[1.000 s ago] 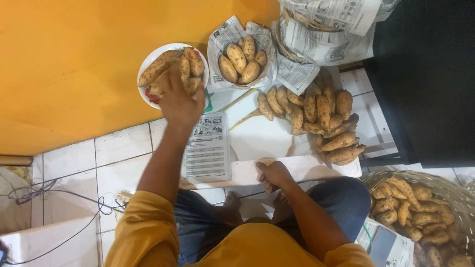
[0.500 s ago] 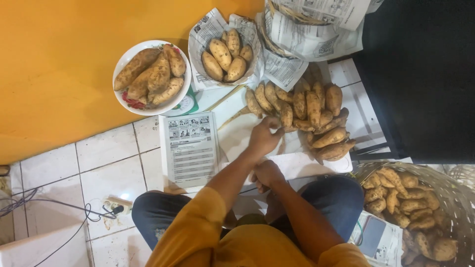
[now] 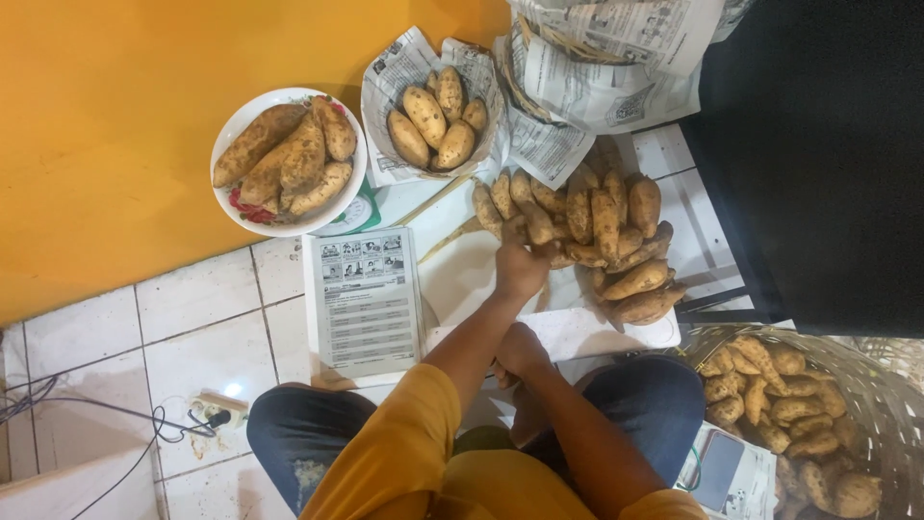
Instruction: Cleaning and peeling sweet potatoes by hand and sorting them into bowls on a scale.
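The left hand (image 3: 521,268) has come off the white plate (image 3: 231,207) of sweet potatoes, swung across and now sits at the near edge of the loose pile of sweet potatoes (image 3: 602,241) on the floor — sorting has moved on to another pick. Its grip is curled down onto 1 tuber there, though whether it has fully closed I cannot tell. The right hand (image 3: 520,351) rests low by the knees, fingers loosely folded, holding nothing I can see.

1. The sweet potatoes (image 3: 606,231) have rough, matt, earth-flecked skins.
2. The white bowl (image 3: 231,144) looks like glossy, smooth ceramic.
3. Crumpled matt newspaper (image 3: 395,67) lines the second bowl.
4. The basket (image 3: 876,385) is coarse woven wicker.
5. The floor tiles (image 3: 183,299) are smooth and faintly shiny.
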